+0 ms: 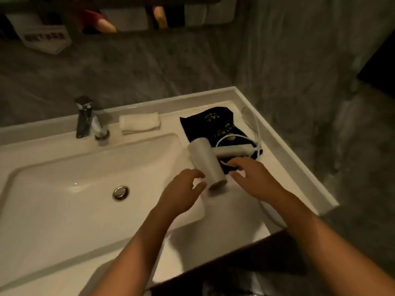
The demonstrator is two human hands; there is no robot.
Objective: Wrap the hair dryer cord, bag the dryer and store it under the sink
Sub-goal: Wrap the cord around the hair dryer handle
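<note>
A white hair dryer (206, 161) lies on the counter right of the basin, its barrel pointing toward me and its handle (234, 151) resting on a black cloth bag (210, 124) with gold print. Its white cord (254, 133) loops over the bag and trails along the counter's right side. My left hand (183, 192) hovers just left of the barrel's near end, fingers apart and curled, holding nothing. On the dryer's right, below the handle, my right hand (254, 178) has its fingers spread over the cord and bag edge. Whether they pinch the cord is unclear.
The white basin (64, 199) with a chrome drain (120, 192) fills the left. A chrome tap (89, 120) stands behind it, with a folded white towel (140, 122) beside it. The counter's raised rim (299, 159) runs along the right. Grey walls stand behind.
</note>
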